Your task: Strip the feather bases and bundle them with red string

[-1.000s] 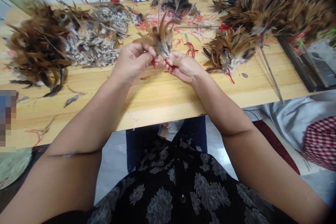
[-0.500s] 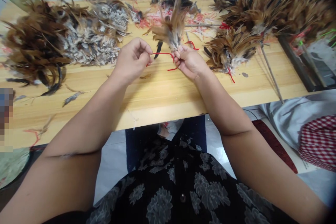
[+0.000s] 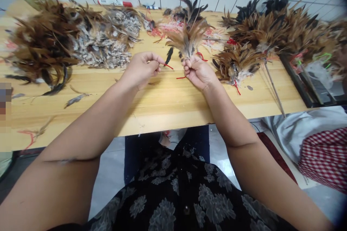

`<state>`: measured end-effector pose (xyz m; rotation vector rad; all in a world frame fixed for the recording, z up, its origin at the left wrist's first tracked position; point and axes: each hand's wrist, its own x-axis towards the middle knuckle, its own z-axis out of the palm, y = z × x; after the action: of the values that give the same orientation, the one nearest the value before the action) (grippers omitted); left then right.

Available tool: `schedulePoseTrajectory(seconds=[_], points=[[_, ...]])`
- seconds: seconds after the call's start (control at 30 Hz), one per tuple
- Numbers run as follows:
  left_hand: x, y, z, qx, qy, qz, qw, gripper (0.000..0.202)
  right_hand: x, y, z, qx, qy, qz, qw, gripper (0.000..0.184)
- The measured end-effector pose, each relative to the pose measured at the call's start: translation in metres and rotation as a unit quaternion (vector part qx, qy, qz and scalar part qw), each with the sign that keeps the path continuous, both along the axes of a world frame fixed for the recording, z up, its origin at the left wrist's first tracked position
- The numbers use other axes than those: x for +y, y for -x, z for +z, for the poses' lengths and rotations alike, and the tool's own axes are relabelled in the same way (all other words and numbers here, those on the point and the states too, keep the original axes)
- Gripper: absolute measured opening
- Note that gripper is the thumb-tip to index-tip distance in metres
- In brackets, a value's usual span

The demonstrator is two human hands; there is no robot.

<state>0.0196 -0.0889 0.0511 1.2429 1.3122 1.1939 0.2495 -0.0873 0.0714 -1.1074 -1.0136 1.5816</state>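
My right hand (image 3: 200, 72) is closed around the base of a small bunch of brown feathers (image 3: 187, 39), whose tips fan upward and away from me. A short red string end (image 3: 181, 78) sticks out to the left below its fingers. My left hand (image 3: 143, 69) is pinched on a red string (image 3: 169, 66), and the string's free end points toward the right hand. A gap of bare wood shows between the two hands. Just beyond the left fingertips lies a black feather (image 3: 169, 56) on the table (image 3: 162, 104).
A large heap of brown and grey feathers (image 3: 100, 48) lies left. Right are a tied feather bunch (image 3: 235, 61), a feather duster with a thin stick (image 3: 275, 88), and a dark tray (image 3: 292, 83). Pink string scraps (image 3: 173, 29) and markers (image 3: 114, 3) lie near the tiled wall.
Earlier the red string stretched from my left fingers to my right hand; now its end is free on the right side. The camera view has tilted up slightly. The right hand still grips the feathers.
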Motion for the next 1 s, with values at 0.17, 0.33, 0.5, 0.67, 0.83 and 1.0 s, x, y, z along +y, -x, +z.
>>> schedulePoseTrajectory(seconds=[0.17,0.33,0.5,0.67,0.83,1.0], points=[[-0.008,-0.01,0.007,0.05,-0.053,0.036,0.997,0.035,0.0,0.004,-0.006,-0.023,-0.033,0.001,0.999,0.045],[-0.017,-0.014,0.017,0.0,-0.055,0.013,0.998,0.027,-0.003,0.008,-0.008,-0.032,-0.055,0.023,0.998,0.038],[-0.015,-0.015,0.01,-0.052,-0.07,0.001,0.996,0.033,-0.005,0.009,-0.012,-0.034,-0.057,0.047,0.997,0.037],[0.016,-0.011,-0.025,-0.136,-0.195,-0.016,0.971,0.025,0.005,0.003,-0.03,-0.001,-0.068,0.112,0.991,0.026],[0.031,-0.012,-0.04,-0.152,-0.271,-0.016,0.95,0.024,0.007,0.001,-0.037,0.02,-0.055,0.144,0.988,0.018],[0.035,-0.009,-0.047,-0.114,-0.299,0.005,0.947,0.034,0.001,0.005,-0.03,0.031,-0.023,0.141,0.989,0.019]])
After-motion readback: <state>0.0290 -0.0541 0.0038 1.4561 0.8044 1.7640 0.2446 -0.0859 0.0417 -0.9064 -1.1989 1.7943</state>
